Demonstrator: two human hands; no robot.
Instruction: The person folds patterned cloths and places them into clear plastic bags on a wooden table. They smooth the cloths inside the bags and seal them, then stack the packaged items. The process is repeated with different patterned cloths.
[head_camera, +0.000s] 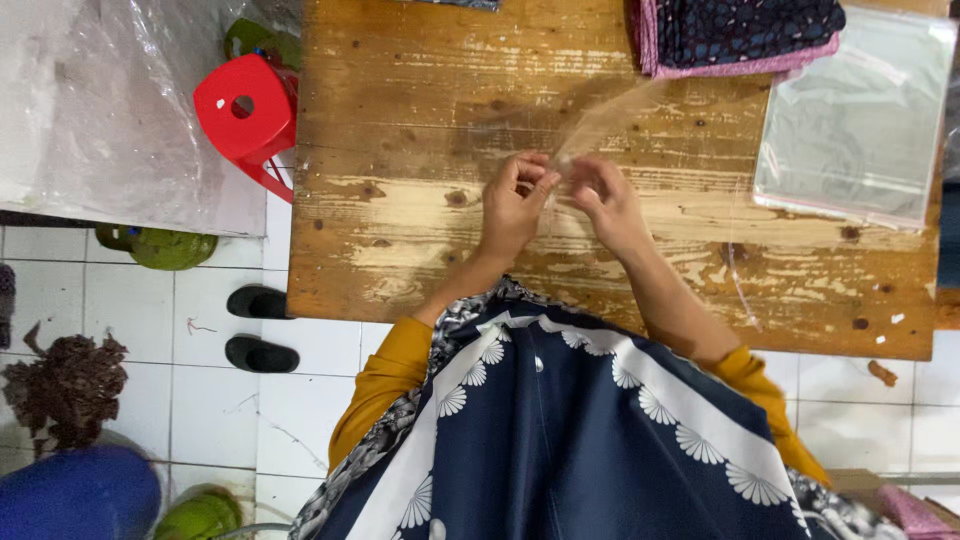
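Both hands, left (515, 205) and right (605, 200), pinching the clear bag (640, 130) mouth; I'd say opening step, next needs spreading.

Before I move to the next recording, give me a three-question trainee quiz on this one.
1. True or false: both hands are pinching the clear plastic bag over the wooden table.
2. Which lies at the table's far right edge? A) a red stool B) a stack of clear bags C) black sandals
3. Fill in: the folded dark patterned cloth at the top of the table has a ____ edge.

Key
1. True: the left hand and right hand meet at the bag's near end.
2. B: the stack of clear bags.
3. Pink.
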